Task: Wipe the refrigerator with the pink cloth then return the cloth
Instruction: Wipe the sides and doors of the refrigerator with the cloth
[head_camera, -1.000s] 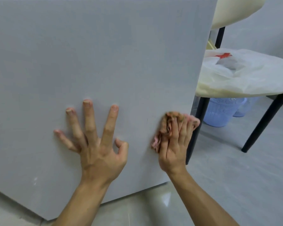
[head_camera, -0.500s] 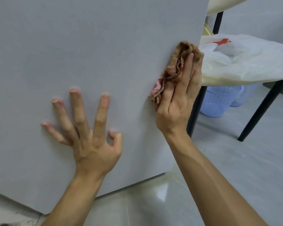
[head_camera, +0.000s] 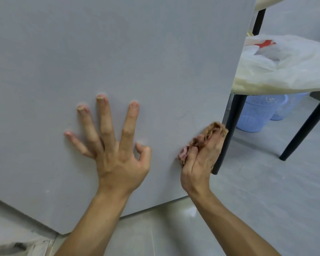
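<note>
Grey and flat, the refrigerator's smooth side panel [head_camera: 118, 52] fills most of the view. Just past its right edge a thin black metal leg [head_camera: 229, 126] stands close behind the wiping hand, under a cream seat [head_camera: 257, 85] bearing a white plastic bag [head_camera: 288, 63]. Pale blue mesh baskets [head_camera: 257, 115] sit beyond. The left hand [head_camera: 116, 159] lies splayed on the refrigerator, fingers straight. The right hand [head_camera: 198, 167] grips the crumpled pink cloth [head_camera: 201, 140] against the refrigerator's lower right edge, bunched beneath its curled fingers and showing past the fingertips.
</note>
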Demonstrator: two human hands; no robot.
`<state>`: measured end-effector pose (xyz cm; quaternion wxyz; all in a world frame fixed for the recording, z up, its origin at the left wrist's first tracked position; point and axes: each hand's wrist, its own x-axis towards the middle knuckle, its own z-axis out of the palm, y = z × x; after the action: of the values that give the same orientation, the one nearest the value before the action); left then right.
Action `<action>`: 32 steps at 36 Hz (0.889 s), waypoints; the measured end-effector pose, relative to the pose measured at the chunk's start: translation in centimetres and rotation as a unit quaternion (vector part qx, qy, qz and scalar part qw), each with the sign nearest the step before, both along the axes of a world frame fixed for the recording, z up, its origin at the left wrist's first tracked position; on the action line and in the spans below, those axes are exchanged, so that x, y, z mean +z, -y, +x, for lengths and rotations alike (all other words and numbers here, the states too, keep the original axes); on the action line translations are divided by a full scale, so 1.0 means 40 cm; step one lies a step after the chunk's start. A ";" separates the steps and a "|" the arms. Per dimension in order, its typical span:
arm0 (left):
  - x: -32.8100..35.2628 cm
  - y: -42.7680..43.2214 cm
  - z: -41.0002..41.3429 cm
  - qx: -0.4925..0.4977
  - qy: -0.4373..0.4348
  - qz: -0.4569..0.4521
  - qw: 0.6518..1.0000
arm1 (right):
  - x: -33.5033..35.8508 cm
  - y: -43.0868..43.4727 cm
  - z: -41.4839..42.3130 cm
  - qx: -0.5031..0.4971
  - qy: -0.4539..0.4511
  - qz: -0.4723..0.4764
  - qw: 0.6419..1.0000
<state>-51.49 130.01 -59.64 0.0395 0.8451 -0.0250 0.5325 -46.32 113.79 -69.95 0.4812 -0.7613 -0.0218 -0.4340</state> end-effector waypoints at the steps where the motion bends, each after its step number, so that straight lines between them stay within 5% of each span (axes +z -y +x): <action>1: 0.001 0.000 -0.001 -0.002 -0.003 -0.001 1.000 | 0.030 -0.007 0.006 -0.015 0.010 -0.004 1.000; 11: -0.004 -0.007 0.000 -0.004 -0.016 -0.002 1.000 | 0.256 -0.122 0.019 -0.060 0.148 -0.108 0.981; 20: -0.010 -0.026 -0.008 0.004 -0.022 0.019 1.000 | -0.190 -0.003 -0.025 0.015 0.095 -0.339 0.936; 26: -0.008 -0.043 -0.020 -0.004 -0.032 0.021 0.999 | -0.154 0.013 -0.016 0.046 0.091 -0.352 0.930; 32: -0.005 -0.052 -0.029 0.002 -0.034 0.025 0.999 | 0.130 -0.068 0.011 0.024 0.156 -0.273 0.949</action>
<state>-52.67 132.10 -59.82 0.0177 0.8633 -0.0353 0.5031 -45.86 116.51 -64.75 0.2562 -0.7857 -0.2324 -0.5128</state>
